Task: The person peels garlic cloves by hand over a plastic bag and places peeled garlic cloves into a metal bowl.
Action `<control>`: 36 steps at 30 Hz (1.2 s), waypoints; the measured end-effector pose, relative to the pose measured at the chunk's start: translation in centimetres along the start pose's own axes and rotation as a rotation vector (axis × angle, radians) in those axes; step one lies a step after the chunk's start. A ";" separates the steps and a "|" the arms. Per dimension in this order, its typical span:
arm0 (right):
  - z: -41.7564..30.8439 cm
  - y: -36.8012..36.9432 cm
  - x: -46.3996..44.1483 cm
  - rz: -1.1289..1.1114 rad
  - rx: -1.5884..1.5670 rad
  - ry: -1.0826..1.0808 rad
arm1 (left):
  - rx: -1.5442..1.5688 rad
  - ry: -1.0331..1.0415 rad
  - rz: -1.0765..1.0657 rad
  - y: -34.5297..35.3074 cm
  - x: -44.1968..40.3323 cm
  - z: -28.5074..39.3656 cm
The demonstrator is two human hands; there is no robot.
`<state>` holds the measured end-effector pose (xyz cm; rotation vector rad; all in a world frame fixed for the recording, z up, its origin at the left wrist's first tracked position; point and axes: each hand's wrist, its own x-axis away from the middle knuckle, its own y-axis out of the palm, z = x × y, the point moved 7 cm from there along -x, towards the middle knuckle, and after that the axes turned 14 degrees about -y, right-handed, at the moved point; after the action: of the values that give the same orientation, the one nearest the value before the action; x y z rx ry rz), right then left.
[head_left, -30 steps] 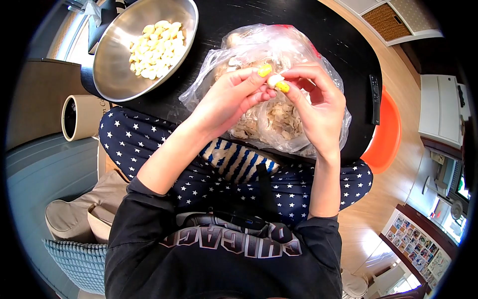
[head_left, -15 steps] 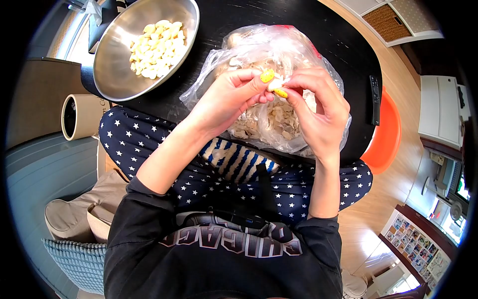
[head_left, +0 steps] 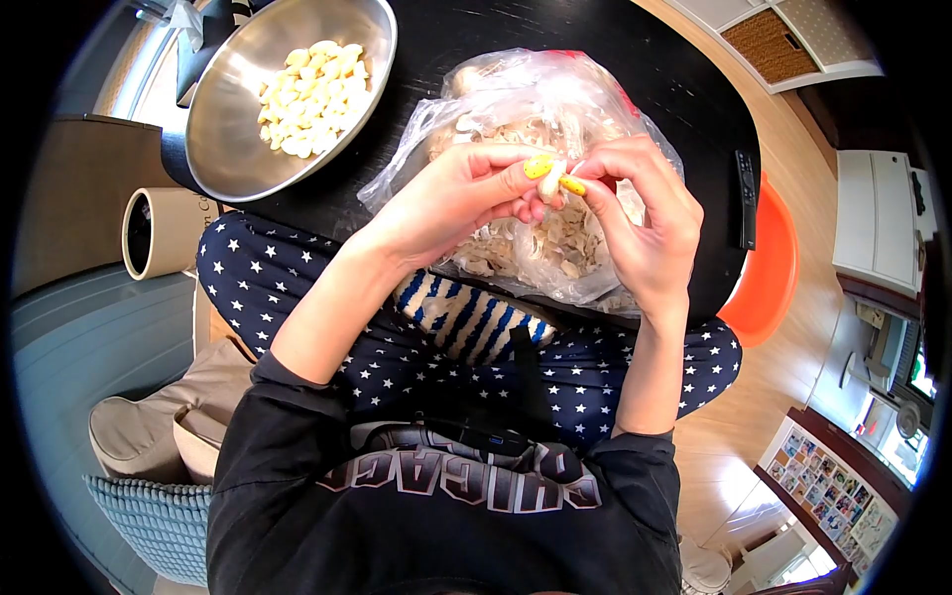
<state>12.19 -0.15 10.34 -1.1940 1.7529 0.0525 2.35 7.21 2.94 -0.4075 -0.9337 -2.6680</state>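
Note:
A small pale garlic clove (head_left: 551, 184) is pinched between the fingertips of my left hand (head_left: 466, 193). My right hand (head_left: 640, 203) meets it from the other side, thumb and forefinger closed together at the clove; whether a bit of skin is between them is too small to tell. Below both hands lies a clear plastic bag (head_left: 407, 149), spread open and full of papery garlic skins (head_left: 565, 245). Up and to the left, a steel bowl (head_left: 223, 139) holds a heap of peeled garlic cloves (head_left: 315, 97).
Bag and bowl rest on a black table (head_left: 684, 74). A black remote control (head_left: 746, 198) lies at its right edge, beside an orange chair (head_left: 772, 268). Left of my knee stands a beige cylindrical container (head_left: 174, 230). A striped cloth (head_left: 471, 315) is at my lap.
Both hands have shifted slightly, the right one a little to the right. The clove is now tilted more upright and shows more clearly between the thumbs.

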 end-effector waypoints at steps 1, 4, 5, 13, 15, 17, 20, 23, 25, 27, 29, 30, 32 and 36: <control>0.0 0.1 0.0 -0.020 -0.004 0.014 | -0.004 -0.014 -0.012 0.0 0.0 -0.2; -0.4 0.5 -0.1 -0.088 -0.029 0.039 | 0.108 0.019 0.068 -0.3 -0.3 0.2; -0.6 0.4 -0.1 -0.088 -0.030 0.039 | 0.108 0.018 0.069 -0.4 -0.2 0.2; 2.2 1.2 1.7 -0.319 -0.028 0.293 | 0.232 0.125 -0.035 -1.5 -0.4 0.5; 1.7 0.4 0.9 -0.098 -0.004 0.260 | 0.206 0.111 -0.029 -0.8 -0.4 0.5; 1.3 0.5 0.4 0.024 -0.082 0.229 | 0.180 0.098 -0.022 -0.7 -0.4 0.3; 1.2 0.4 0.5 0.147 -0.192 0.213 | 0.124 0.098 -0.045 -0.9 -0.5 -0.1; 1.2 0.5 0.7 0.120 -0.207 0.234 | 0.191 0.059 -0.093 -1.0 -0.4 -0.4; 0.9 0.5 0.5 0.105 -0.211 0.183 | 0.167 0.025 -0.107 -0.9 -0.3 -0.6; 1.0 0.5 0.6 0.121 -0.239 0.197 | 0.151 0.030 -0.111 -0.8 -0.3 -0.5; 1.0 0.5 0.7 0.136 -0.267 0.212 | 0.136 0.034 -0.117 -0.7 -0.2 -0.3; 1.0 0.5 0.6 0.132 -0.272 0.220 | 0.128 0.031 -0.110 -0.5 -0.1 -0.1; 1.0 0.5 0.7 0.127 -0.279 0.228 | 0.121 0.028 -0.104 -0.4 0.0 0.0; 1.0 0.7 0.6 0.127 -0.286 0.224 | 0.048 0.045 -0.080 -0.4 0.2 0.4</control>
<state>12.40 0.28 9.03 -1.3309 2.0684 0.2608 2.11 7.73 3.10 -0.3045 -1.0190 -2.7081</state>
